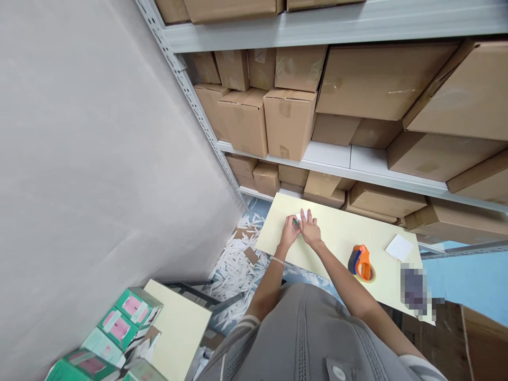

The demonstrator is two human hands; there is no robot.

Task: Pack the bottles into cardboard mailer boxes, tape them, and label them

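Over the pale yellow table (337,233), my two hands work close together near its left end. Fingers of my left hand (290,232) curl around a small white piece (301,216) with a green part (296,223) along its near side; it is too small and covered to name. My right hand (310,229) lies over the same piece with its fingers stretched out and apart. To the right on the table stands an orange and dark blue tape dispenser (360,262) with a roll of tape, touched by neither hand.
A white pad (399,247) lies farther right, beside a pixelated dark patch. Shelves (333,161) full of cardboard boxes (289,124) rise behind the table. White paper strips (234,264) litter the floor at left. Green boxes (119,325) sit by a second table (178,317); a grey wall borders the left.
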